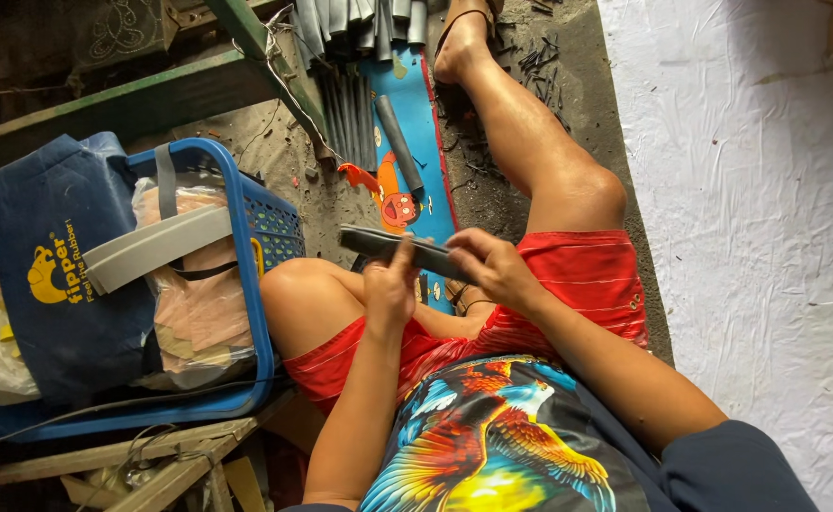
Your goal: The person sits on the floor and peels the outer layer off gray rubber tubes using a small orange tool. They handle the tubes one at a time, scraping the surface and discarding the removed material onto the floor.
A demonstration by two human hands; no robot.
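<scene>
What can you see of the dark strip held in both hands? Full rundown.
The dark grey flat strip looks like rubber or a similar flexible sheet: long, narrow and thin, with a matte surface. It lies roughly level above the person's lap, tilted slightly down to the right of the picture. The left hand pinches it near the middle, one finger raised across its face; the right hand grips its right end and covers it. Its left end juts free, touching nothing. Similar dark strips lie on the ground beyond.
</scene>
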